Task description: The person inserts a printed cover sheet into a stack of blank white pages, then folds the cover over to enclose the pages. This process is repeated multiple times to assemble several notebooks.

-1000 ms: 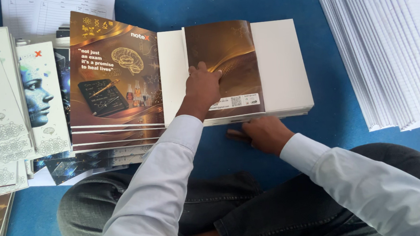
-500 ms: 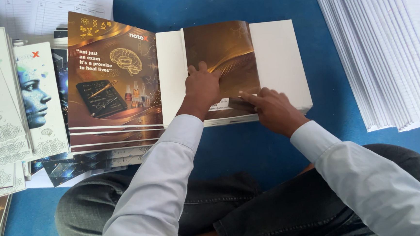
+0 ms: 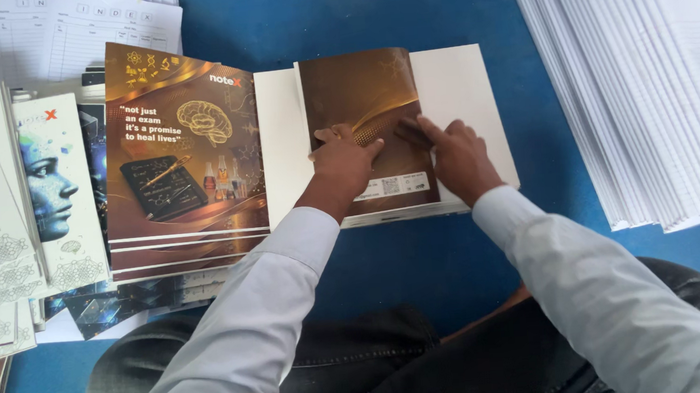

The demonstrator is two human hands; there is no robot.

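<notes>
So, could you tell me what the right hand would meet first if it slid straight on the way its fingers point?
The right hand points up and to the left across the brown cover. Going straight on, it would probably meet the left hand's fingertips first, which lie close ahead on that same cover.

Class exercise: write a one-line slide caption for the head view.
Both hands, left hand and right hand, press a brown cover sheet flat onto a white paper block on the blue surface.
</notes>
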